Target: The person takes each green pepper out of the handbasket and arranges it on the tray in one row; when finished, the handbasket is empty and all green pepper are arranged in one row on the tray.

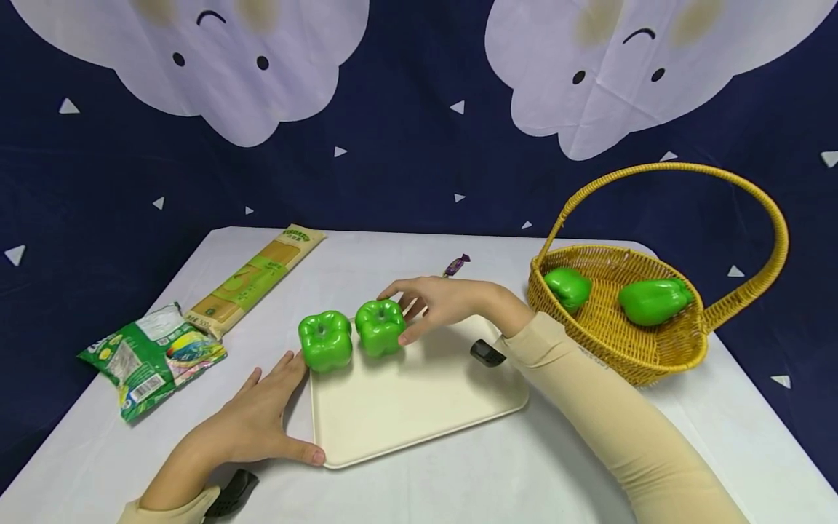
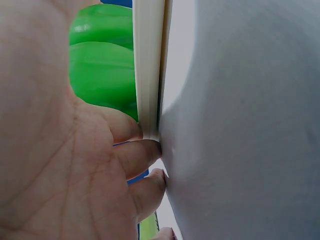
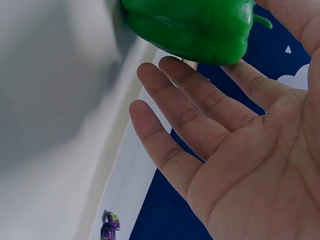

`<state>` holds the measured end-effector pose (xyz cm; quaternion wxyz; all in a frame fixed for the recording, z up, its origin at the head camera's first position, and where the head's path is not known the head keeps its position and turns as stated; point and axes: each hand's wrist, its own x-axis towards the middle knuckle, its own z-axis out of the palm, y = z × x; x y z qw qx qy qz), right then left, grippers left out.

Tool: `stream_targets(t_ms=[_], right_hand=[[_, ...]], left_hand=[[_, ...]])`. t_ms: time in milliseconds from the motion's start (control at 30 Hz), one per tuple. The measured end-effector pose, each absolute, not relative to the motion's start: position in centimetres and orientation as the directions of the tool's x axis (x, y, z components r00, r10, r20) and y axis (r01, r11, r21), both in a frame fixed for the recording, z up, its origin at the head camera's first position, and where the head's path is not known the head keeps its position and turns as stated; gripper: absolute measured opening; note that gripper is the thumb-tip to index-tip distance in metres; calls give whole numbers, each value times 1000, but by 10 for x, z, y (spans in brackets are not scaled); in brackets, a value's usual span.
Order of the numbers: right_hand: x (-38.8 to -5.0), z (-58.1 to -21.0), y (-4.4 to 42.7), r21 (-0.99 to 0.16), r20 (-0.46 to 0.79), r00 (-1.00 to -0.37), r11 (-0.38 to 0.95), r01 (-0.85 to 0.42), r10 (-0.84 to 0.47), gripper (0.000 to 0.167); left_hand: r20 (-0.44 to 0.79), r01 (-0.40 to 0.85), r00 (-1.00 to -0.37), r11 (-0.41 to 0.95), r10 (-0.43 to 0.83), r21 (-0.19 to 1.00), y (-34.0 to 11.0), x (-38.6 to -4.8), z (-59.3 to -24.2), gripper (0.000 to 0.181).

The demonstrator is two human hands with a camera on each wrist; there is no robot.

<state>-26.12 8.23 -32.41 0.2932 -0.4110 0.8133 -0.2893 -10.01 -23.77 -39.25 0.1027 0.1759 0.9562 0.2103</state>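
Two green bell peppers stand upright at the far left of a cream tray (image 1: 419, 407). My right hand (image 1: 448, 300) has its thumb and index finger at the sides of the right bell pepper (image 1: 380, 329), pinching it; in the right wrist view the other fingers (image 3: 170, 112) are spread away from this pepper (image 3: 195, 30). Beside the tray's left edge lies my left hand (image 1: 258, 415), its fingers spread, the thumb touching the near corner and the fingertips by the left bell pepper (image 1: 325, 340). The left wrist view shows fingers against the tray rim (image 2: 148, 65).
A yellow wicker basket (image 1: 615, 356) with a tall handle stands at the right, holding two green vegetables (image 1: 655, 300). Behind the tray lies a purple wrapped candy (image 1: 456, 265). A noodle packet (image 1: 255, 280) and a green snack bag (image 1: 153, 360) lie on the left.
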Motion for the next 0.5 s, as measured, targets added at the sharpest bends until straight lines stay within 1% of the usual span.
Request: stream_targets(t_ms=[267, 500], right_hand=[[-257, -311, 96, -670, -267, -533, 552, -496, -803, 81], [-251, -292, 123, -626, -270, -581, 598, -500, -768, 75]], left_hand=[[-115, 298, -917, 847, 383, 441, -238, -100, -394, 161], [-138, 271, -921, 854, 364, 444, -237, -101, -395, 164]])
